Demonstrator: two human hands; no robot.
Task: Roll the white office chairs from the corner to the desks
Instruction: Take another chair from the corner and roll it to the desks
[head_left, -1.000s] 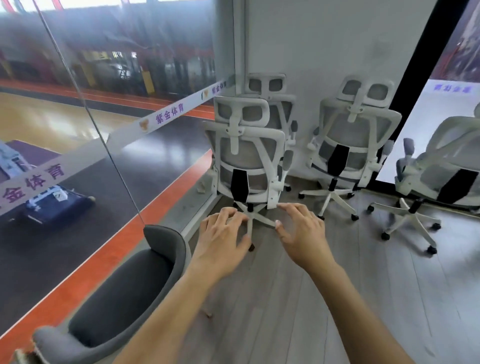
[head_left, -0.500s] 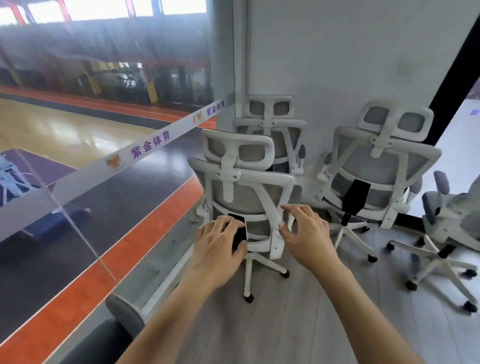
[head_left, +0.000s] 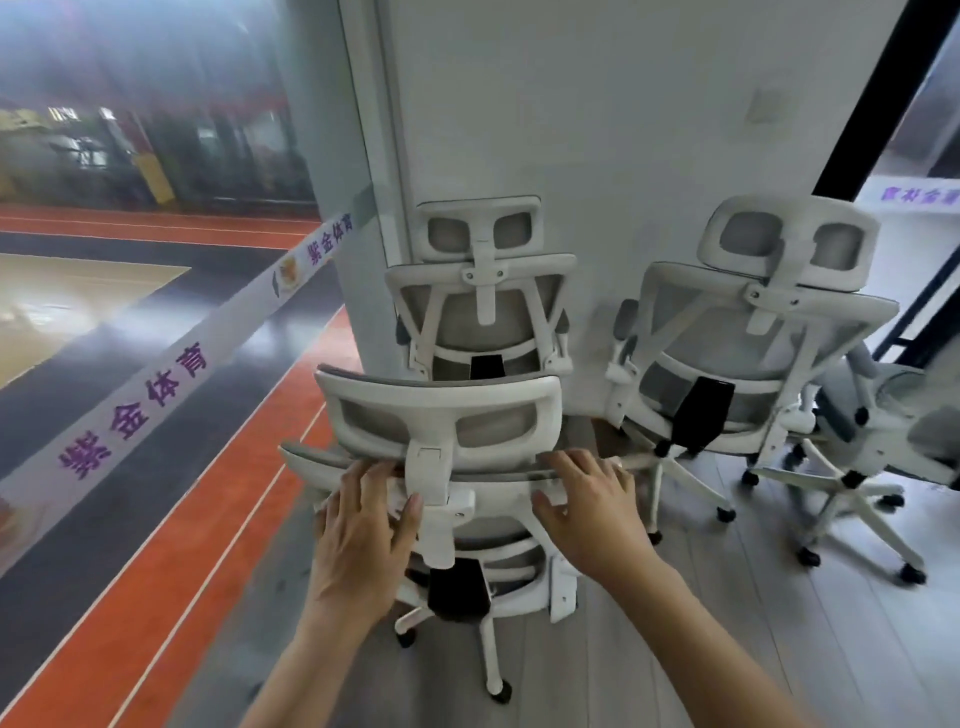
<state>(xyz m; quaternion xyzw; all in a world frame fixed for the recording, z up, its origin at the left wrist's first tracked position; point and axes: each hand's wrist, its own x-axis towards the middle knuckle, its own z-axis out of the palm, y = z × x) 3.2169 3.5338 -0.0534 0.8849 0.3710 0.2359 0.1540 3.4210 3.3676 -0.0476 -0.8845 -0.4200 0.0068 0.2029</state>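
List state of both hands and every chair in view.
Near chair, upright, both hands on its backrest.
Left hand, open, fingers on backrest top.
Right hand, open, fingers on backrest top.
Back chair, upright by wall, untouched.
Right chair, upright, untouched.
Far-right chair, partly cropped, untouched.

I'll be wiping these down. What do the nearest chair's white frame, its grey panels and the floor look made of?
White frame: likely moulded plastic, smooth, slightly glossy, with rounded edges. Grey panels: seemingly mesh fabric, matte; blur hides the weave. Floor: grey planks with seams, perhaps wood-look laminate or vinyl.
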